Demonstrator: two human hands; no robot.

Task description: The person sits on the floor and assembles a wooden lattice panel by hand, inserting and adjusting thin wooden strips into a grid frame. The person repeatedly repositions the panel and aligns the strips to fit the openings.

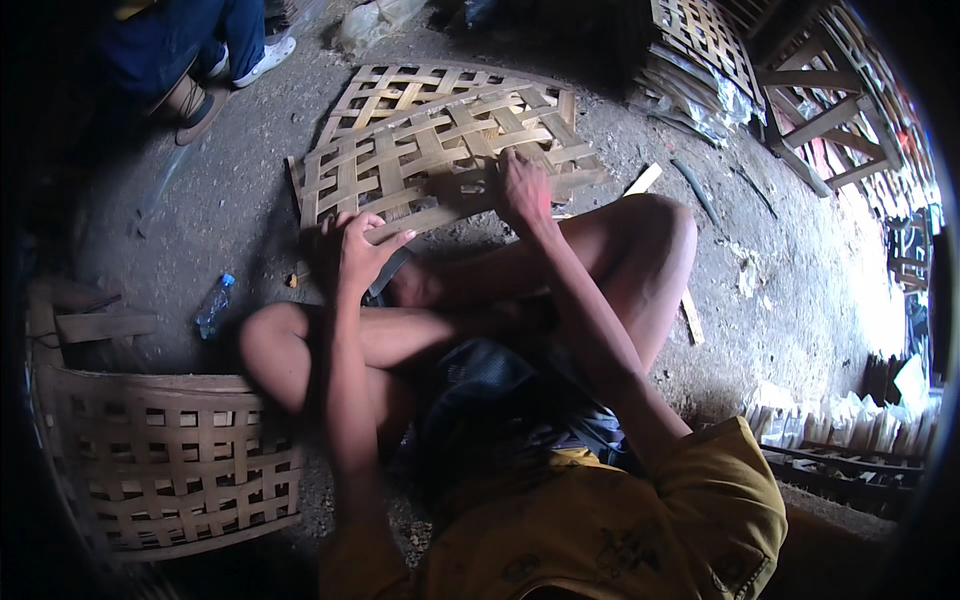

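A woven panel [395,168] of flat, pale bamboo-like strips leans up in front of my crossed legs, with a second lattice panel [430,78] lying behind it. At the panel's near left corner, my left hand [362,245] grips the edge, its thumb stretched along the rim strip. My right hand [524,188] is closed on the near edge farther right, knuckles up. Whether it also holds a small tool or loose strip is hidden by shadow and the fingers.
A woven basket-like piece [180,460] stands at my left, near a plastic bottle [213,308]. Another person's feet [200,110] are at the far left. Stacked lattice panels [700,60] and a wooden frame [825,120] stand far right; loose strips [692,318] lie beside my knee.
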